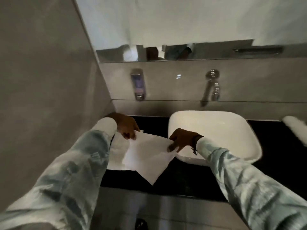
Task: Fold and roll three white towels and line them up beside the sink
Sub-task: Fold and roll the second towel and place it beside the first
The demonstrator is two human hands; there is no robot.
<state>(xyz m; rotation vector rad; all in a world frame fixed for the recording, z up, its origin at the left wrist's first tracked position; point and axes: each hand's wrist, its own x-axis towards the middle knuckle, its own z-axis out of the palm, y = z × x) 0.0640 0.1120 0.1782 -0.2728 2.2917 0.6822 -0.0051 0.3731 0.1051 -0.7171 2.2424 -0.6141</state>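
I see a white towel (pixel 147 156) stretched between my two hands in the middle of the frame, over the black counter (pixel 274 156). My left hand (pixel 127 126), center-left, pinches the towel's upper left corner between thumb and fingers. My right hand (pixel 181 140), just right of center, is clamped on the towel's right corner, fingers curled over the edge. The two hands are apart, with the top edge of the towel running taut between them. From that edge the cloth hangs down and tapers to a point at lower center, over the counter's front edge. More white cloth (pixel 117 156) lies flat on the counter under and left of the held towel; I cannot tell whether it is a separate towel. The white sink (pixel 232 130) sits right of center, with my right hand just in front of its left rim. Both sleeves are pale and mottled, and a dark band circles my right wrist.
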